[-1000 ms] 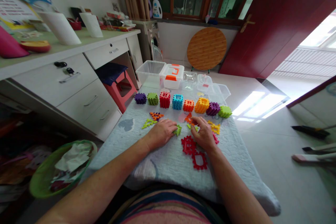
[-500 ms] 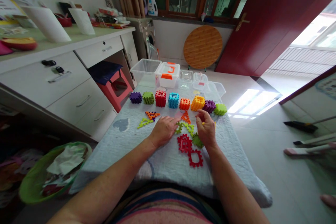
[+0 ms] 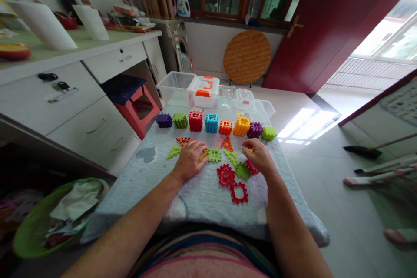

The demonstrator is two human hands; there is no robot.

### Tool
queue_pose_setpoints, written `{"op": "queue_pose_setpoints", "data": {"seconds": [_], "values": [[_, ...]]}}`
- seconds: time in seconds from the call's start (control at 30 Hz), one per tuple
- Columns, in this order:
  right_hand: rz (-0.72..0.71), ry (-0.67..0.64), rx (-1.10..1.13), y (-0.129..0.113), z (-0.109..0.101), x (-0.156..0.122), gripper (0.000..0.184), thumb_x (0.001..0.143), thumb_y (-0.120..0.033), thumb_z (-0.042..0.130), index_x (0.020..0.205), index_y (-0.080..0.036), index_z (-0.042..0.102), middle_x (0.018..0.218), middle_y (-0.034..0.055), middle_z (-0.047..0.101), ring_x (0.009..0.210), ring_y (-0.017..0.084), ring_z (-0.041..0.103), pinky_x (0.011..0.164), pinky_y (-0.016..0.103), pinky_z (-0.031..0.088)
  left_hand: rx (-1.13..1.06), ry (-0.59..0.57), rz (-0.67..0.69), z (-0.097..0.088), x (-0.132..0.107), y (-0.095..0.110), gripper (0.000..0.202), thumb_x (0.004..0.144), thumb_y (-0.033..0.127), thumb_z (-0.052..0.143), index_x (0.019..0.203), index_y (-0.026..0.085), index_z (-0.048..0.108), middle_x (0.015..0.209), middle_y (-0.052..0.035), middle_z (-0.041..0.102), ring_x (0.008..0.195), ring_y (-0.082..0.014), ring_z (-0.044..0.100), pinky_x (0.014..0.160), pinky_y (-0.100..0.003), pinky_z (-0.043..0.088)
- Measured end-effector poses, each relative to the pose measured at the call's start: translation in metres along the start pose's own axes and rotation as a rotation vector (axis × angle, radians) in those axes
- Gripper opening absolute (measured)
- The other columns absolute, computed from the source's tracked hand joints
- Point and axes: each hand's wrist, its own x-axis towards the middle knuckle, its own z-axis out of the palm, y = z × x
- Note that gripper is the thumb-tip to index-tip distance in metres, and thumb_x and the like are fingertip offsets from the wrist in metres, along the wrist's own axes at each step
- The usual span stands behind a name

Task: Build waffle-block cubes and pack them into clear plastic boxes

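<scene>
My left hand (image 3: 190,160) lies palm down with its fingers stretched over an orange toothed piece (image 3: 203,155), partly hidden beneath. Touching or close to its fingertips is a light green square frame (image 3: 214,155). My right hand (image 3: 260,155) hovers low at the right, thumb and index finger apart; a bit of yellow (image 3: 250,150) shows beneath the fingers. Under its wrist a red piece (image 3: 252,166) is half covered. Between the hands lie an orange triangle (image 3: 226,143), a light green triangle (image 3: 231,157), a green square (image 3: 243,171) and two red pieces (image 3: 226,175).
A row of coloured stacks, among them a blue stack (image 3: 211,123) and a yellow stack (image 3: 241,127), stands across the cloth-covered table (image 3: 146,191). Behind it are a clear bin (image 3: 176,84) and a lidded box (image 3: 204,91). More triangles (image 3: 174,152) lie left of my left hand.
My left hand has moved left off the green square frame, which now shows whole, and onto the orange piece. My right hand has shifted slightly right. The view has turned a little.
</scene>
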Motion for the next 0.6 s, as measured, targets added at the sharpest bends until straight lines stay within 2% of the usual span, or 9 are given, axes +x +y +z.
{"op": "queue_pose_setpoints", "data": {"seconds": [0.1,0.17,0.3,0.43,0.57,0.6], "values": [[-0.106,-0.166,-0.180,-0.008,-0.012,-0.016,0.012,0.075,-0.027,0.064,0.086,-0.023,0.069,0.094,0.0060,0.062,0.092,0.023,0.055,0.086,0.041,0.044,-0.019,0.050,-0.045,0.001,0.001,-0.002,0.024,0.084,0.031,0.059,0.105,0.020,0.064,0.116,-0.0089,0.063,0.111,-0.0269,0.053,0.101,-0.044,0.039],[-0.146,-0.249,-0.271,-0.013,-0.017,-0.029,0.021,0.071,-0.031,0.072,0.091,-0.024,0.070,0.106,0.0076,0.062,0.102,0.028,0.052,0.091,0.047,0.041,-0.032,0.092,-0.083,-0.001,0.002,-0.003,0.021,0.085,0.028,0.057,0.102,0.020,0.064,0.114,-0.0082,0.064,0.109,-0.0258,0.055,0.101,-0.043,0.039],[-0.168,-0.328,-0.380,-0.018,-0.016,-0.046,0.029,0.066,-0.031,0.076,0.094,-0.025,0.069,0.118,0.0100,0.059,0.114,0.034,0.045,0.094,0.052,0.038,-0.052,0.155,-0.143,-0.007,0.003,-0.004,0.018,0.082,0.021,0.055,0.099,0.020,0.063,0.109,-0.0076,0.065,0.107,-0.0253,0.056,0.100,-0.042,0.039],[-0.213,-0.306,-0.394,-0.025,-0.012,-0.046,0.022,0.069,-0.023,0.069,0.091,-0.025,0.069,0.108,0.0084,0.062,0.106,0.029,0.048,0.091,0.048,0.038,-0.073,0.176,-0.160,-0.010,0.003,-0.004,0.018,0.081,0.018,0.054,0.096,0.020,0.062,0.106,-0.0075,0.066,0.104,-0.0249,0.057,0.097,-0.041,0.041],[-0.219,-0.327,-0.388,-0.034,-0.010,-0.038,0.005,0.074,-0.020,0.063,0.076,-0.023,0.067,0.086,0.0054,0.064,0.092,0.024,0.053,0.086,0.042,0.037,-0.060,0.180,-0.197,-0.010,0.002,-0.003,0.017,0.081,0.017,0.054,0.095,0.021,0.061,0.106,-0.0067,0.067,0.105,-0.0252,0.057,0.096,-0.041,0.040],[-0.216,-0.331,-0.379,-0.035,-0.009,-0.035,0.006,0.076,-0.019,0.061,0.073,-0.023,0.066,0.082,0.0044,0.064,0.088,0.023,0.054,0.085,0.041,0.037,-0.050,0.188,-0.212,-0.010,0.001,-0.003,0.016,0.081,0.018,0.055,0.095,0.021,0.061,0.106,-0.0063,0.068,0.105,-0.0255,0.057,0.097,-0.042,0.039]]}}
